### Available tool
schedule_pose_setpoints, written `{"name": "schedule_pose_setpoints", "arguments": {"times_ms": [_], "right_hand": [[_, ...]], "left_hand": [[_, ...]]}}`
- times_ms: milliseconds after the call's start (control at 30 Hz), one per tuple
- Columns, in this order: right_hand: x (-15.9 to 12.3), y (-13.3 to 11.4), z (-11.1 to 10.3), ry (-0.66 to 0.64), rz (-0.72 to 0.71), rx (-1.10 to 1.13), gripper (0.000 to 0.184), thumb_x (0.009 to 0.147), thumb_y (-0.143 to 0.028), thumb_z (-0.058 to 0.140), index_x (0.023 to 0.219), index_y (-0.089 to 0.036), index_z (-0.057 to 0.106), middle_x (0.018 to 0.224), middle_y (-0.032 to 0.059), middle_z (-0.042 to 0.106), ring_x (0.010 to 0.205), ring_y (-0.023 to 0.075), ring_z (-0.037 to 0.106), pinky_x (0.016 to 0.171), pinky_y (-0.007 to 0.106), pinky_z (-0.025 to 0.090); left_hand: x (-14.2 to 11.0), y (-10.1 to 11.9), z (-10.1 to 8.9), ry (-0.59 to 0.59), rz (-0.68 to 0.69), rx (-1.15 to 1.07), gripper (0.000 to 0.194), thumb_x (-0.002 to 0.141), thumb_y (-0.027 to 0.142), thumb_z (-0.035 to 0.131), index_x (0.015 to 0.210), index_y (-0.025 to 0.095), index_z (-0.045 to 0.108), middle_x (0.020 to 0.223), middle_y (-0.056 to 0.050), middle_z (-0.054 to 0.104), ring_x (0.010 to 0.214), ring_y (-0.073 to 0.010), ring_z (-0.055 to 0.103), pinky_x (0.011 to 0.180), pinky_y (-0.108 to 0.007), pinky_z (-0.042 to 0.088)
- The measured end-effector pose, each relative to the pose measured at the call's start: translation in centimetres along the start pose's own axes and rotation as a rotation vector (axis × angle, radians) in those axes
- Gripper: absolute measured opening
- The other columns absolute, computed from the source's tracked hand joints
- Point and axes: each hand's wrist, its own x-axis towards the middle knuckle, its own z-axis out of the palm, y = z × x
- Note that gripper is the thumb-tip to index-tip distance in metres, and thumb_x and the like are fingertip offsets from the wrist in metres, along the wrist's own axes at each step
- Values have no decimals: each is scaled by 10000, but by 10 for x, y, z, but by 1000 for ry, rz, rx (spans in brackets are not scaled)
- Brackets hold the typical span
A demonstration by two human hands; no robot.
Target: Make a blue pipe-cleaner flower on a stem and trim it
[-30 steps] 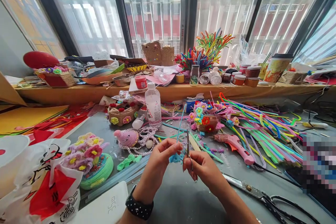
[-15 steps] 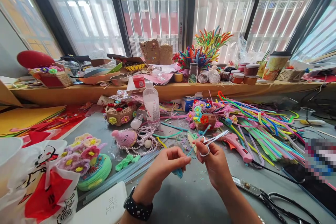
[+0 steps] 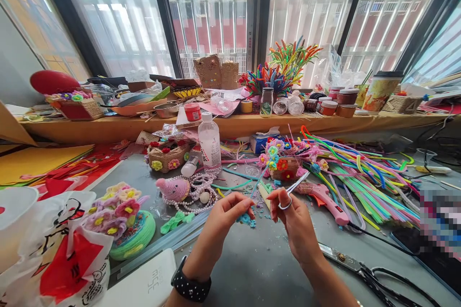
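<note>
Pinched in my left hand [image 3: 226,216] is a blue pipe cleaner [image 3: 258,184], its thin stem slanting up and to the right from the fingertips. A curled blue fuzzy part [image 3: 247,219] shows below those fingers, partly hidden by them. My right hand [image 3: 297,225] is closed around small silver scissors [image 3: 299,181], thumb at a finger loop and blades pointing up and right, away from the stem. A narrow gap separates the two hands. Behind them stands a woven basket with fuzzy flowers [image 3: 284,169], and a pink glue gun [image 3: 324,200] lies to the right.
Large black-handled shears [image 3: 360,268] and a dark phone [image 3: 425,261] lie at right, near bundled pipe cleaners [image 3: 367,194]. A clear bottle [image 3: 209,146], pink crocheted figure [image 3: 175,189], flowered green cushion [image 3: 133,237] and white power bank [image 3: 144,280] stand or lie leftward.
The blue stem has swung from leaning toward the right hand to standing more upright from the left. The scissors have tipped steeper, and the right fingers no longer touch the stem.
</note>
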Motion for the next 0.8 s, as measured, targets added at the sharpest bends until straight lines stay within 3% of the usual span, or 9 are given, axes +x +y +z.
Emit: {"name": "schedule_pose_setpoints", "arguments": {"times_ms": [167,300,533,800], "right_hand": [[-6,6,9,-387,-18,-258,578,674,-676,339,665,-128,523,503,-23,407,445,88,378,434,206,298],[-11,2,16,-515,-94,-443,630,659,-721,248,606,-141,489,528,-13,419,485,95,372,453,206,278],[-12,-3,17,-556,-133,-558,629,659,-726,235,579,-149,472,574,5,466,527,109,399,468,205,277],[-10,3,14,-516,-129,-586,624,652,-732,247,576,-147,452,542,-18,386,498,94,328,455,207,241]], "left_hand": [[-5,5,3,70,99,-88,131,660,267,581,611,148,559,523,30,540,523,-87,457,539,-198,343],[-8,6,5,49,96,-96,138,698,239,543,597,147,520,525,36,502,502,-74,441,507,-188,342],[-7,4,6,-49,86,-87,192,725,260,507,570,149,483,507,40,476,424,-62,416,421,-187,307],[-4,-1,2,-73,99,-36,188,712,265,522,571,144,491,510,32,487,483,-82,438,507,-207,347]]}}
